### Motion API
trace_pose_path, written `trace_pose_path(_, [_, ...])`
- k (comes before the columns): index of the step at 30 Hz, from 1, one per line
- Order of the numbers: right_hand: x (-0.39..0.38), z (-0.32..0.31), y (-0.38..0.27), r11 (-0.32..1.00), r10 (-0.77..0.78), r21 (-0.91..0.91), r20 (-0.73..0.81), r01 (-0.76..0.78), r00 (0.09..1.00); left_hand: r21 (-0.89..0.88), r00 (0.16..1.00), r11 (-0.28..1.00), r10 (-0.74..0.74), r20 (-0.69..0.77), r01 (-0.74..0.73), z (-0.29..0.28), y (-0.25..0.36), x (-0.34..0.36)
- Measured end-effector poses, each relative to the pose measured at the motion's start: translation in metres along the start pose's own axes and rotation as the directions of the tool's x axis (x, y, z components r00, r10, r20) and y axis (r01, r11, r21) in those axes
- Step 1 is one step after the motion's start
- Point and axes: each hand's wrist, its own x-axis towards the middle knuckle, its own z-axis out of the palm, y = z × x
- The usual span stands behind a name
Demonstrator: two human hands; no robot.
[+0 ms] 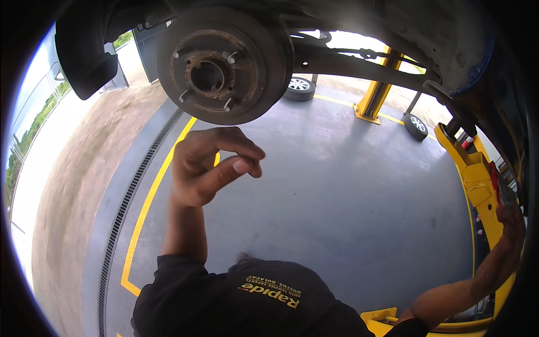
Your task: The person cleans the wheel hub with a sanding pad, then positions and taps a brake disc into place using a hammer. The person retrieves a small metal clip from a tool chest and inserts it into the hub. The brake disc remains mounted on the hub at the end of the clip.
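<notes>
A rusty brake drum (247, 42) with several bare wheel studs hangs under the raised car, at the top left of centre. Just below it is my left hand (205, 163), its fingers curled and the thumb tip close against them, apart from the drum. Nothing shows between those fingers. Far to the right, my right hand (510, 219) is raised beside the yellow lift post (482, 185), next to a red object (495, 178) whose kind I cannot make out. The fingers of this hand are blurred at the picture's dark rim, so their grip is unclear.
Overhead run the car's dark underside parts (359, 62). Two wheels (299, 85) (416, 126) lie on the grey floor near another yellow lift post (375, 92). A drain grate (135, 196) and a yellow floor line (147, 205) run along the left. A yellow lift base (382, 317) is at lower right.
</notes>
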Motion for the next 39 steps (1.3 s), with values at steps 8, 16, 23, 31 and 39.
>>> trace_pose_path(8, [0.070,0.222,-0.116,0.786,0.173,0.619,-0.218,-0.001,0.961,0.464,0.720,0.876,0.404,-0.565,-0.127,-0.158,-0.001,0.031])
trace_pose_path(16, [0.120,0.374,-0.191,0.776,0.263,0.608,-0.554,0.168,0.790,0.591,0.745,0.717,0.608,-0.274,-0.368,-0.133,0.024,0.053])
trace_pose_path(23, [0.116,0.315,-0.197,0.641,0.486,0.766,-0.346,-0.057,0.803,0.498,0.822,0.797,0.511,-0.252,-0.343,-0.116,-0.065,0.096])
trace_pose_path(31, [0.130,0.327,-0.195,0.748,0.419,0.652,-0.321,-0.123,0.849,0.220,0.929,0.947,0.284,-0.239,-0.233,-0.112,-0.068,0.084])
trace_pose_path(39, [0.122,0.350,-0.155,0.351,0.242,0.933,-0.169,0.076,0.955,0.198,0.915,0.945,0.307,-0.264,-0.260,-0.104,-0.072,0.086])
